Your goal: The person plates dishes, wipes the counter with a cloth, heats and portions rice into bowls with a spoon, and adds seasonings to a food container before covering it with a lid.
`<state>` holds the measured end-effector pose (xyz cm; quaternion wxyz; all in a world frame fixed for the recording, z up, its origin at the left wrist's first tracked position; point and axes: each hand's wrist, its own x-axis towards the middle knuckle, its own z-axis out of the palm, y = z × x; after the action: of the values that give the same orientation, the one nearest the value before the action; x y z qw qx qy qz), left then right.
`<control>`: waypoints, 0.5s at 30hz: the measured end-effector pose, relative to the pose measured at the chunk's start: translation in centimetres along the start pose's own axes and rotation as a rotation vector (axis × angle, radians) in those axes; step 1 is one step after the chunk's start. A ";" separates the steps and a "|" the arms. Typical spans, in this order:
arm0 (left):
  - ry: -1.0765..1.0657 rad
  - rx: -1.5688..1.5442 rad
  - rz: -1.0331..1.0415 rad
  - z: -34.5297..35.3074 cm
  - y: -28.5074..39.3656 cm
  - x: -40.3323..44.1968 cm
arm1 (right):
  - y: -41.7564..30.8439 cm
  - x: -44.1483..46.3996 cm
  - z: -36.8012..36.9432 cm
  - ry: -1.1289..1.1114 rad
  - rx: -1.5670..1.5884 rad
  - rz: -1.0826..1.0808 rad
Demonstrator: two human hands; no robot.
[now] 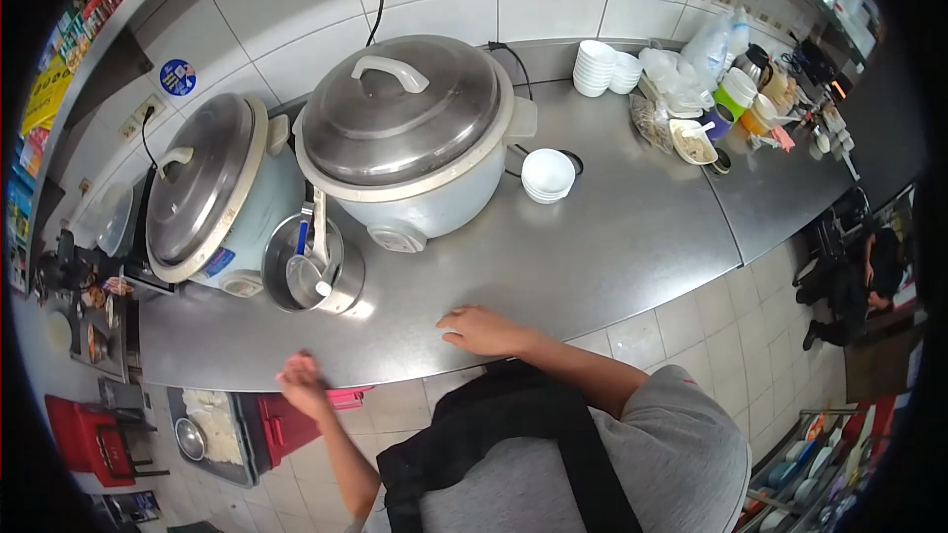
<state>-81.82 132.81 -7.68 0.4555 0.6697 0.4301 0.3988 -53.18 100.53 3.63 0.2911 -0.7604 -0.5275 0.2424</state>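
Observation:
My right hand rests palm down near the front edge of the steel counter, its fingers apart and holding nothing. Off the counter's front edge at the left is my left hand; its fingers look curled, and whether anything is in them is hidden. Between the hands and the rice cookers stands a metal pot with utensils in it. A large lidded rice cooker is beyond my right hand, with a second lidded cooker to its left.
Small white bowls are stacked right of the large cooker, more bowls by the wall. Bags, cups and a food container crowd the back right. Below left is a grey bin beside a red one. A person is at far right.

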 end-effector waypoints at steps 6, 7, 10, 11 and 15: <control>-0.024 -0.542 -0.109 -6.0 7.9 1.7 | -3.8 3.0 0.4 -0.377 0.513 -0.075; 0.157 -0.723 -0.406 -3.5 11.7 -0.7 | -3.9 4.0 1.5 -0.483 0.571 -0.130; 0.244 -0.369 -0.384 2.4 22.4 -6.2 | -6.7 5.8 4.5 -0.545 0.995 -0.062; 0.086 -0.042 -0.255 1.6 16.5 -7.6 | -7.3 6.4 5.6 -0.567 1.147 -0.043; -0.309 0.280 0.030 2.5 19.1 -9.0 | -8.1 10.0 12.1 -0.128 1.216 0.012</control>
<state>-78.26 119.60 8.60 0.4127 0.7858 0.3964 0.2346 -63.48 114.45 0.08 0.6393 -0.4450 -0.3069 0.5468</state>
